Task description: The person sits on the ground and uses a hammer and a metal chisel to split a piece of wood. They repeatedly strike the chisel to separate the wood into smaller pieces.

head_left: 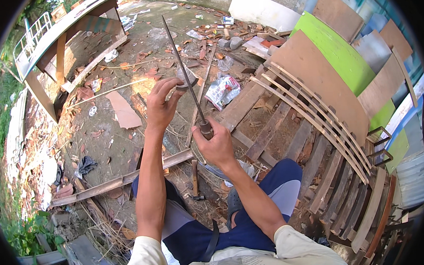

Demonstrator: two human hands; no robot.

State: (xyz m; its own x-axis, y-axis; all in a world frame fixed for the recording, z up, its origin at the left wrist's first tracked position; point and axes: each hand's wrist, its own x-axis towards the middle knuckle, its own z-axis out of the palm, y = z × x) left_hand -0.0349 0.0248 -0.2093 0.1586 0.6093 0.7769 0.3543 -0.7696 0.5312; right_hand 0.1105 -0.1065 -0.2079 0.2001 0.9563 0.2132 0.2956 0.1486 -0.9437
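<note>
a long, dark, pointed blade (174, 48) extends beyond the right hand (215, 145), clamped on its brown handle (206, 129); the left hand (161, 102) pinches a small block (183, 88) beside it.

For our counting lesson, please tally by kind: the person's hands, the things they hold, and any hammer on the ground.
Hands (left hand, right hand): 2
Blade: 1
Small piece: 1
Hammer: 1
Total: 5

My long, narrow dark blade (175, 50) slants away leftward from its brown handle (205, 128); I hold a small greyish piece (183, 88) beside it.
</note>
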